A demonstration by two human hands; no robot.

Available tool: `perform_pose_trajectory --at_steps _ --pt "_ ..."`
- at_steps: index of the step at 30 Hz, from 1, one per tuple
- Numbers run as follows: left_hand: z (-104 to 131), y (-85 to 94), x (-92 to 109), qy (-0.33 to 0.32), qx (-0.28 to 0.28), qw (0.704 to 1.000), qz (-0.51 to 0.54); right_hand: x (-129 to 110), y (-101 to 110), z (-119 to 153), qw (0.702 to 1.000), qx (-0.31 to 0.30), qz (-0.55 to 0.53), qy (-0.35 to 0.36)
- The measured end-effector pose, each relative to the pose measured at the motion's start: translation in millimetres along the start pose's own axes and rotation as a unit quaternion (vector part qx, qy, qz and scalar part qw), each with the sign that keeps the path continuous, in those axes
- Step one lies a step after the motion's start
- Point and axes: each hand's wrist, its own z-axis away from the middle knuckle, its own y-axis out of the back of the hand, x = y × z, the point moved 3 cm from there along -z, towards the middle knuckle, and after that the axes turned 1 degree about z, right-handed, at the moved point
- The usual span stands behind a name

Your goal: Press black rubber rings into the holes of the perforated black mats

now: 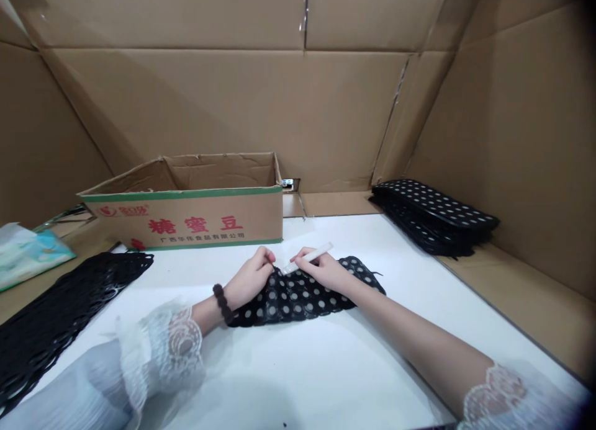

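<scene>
A black piece with pale round dots (298, 300) lies across the middle of the white table. At its upper left edge, my left hand (254, 275) has thumb and fingers pinched on the dotted piece's edge. My right hand (321, 270) grips a slim white tool (319, 252) like a pen, its tip pointing down and left to the dotted piece, close to my left fingertips. What exactly the tip touches is too small to tell.
An open cardboard box (186, 219) stands behind my left hand. Black lacy strips (60, 318) lie at the left, by a white and teal packet (32, 256). Dotted black pieces (433, 216) are stacked at the right rear. Cardboard walls (223, 101) surround the white table (261, 368).
</scene>
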Motion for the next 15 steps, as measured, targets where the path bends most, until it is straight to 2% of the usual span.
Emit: perform_pose_trajectory --at_steps 4,8,11,13,15 --pt "-25 -1.7 -7 0.017 -0.064 0.979 0.193 0 5 0 1.000 0.002 0.016 -0.013" --pt "-32 2.6 -18 0.012 -0.116 0.945 0.304 -2 4 1 0.999 -0.019 0.046 0.005" --pt "-27 7.2 -21 -0.004 -0.145 0.954 0.261 -5 2 4 0.996 -0.023 0.073 0.043" --pt "-23 9.5 -17 -0.039 -0.144 0.975 0.164 -7 1 6 0.992 -0.024 0.091 0.083" --pt "-20 11.2 -11 -0.085 -0.119 0.988 0.046 -10 0 8 0.990 -0.023 0.091 0.109"
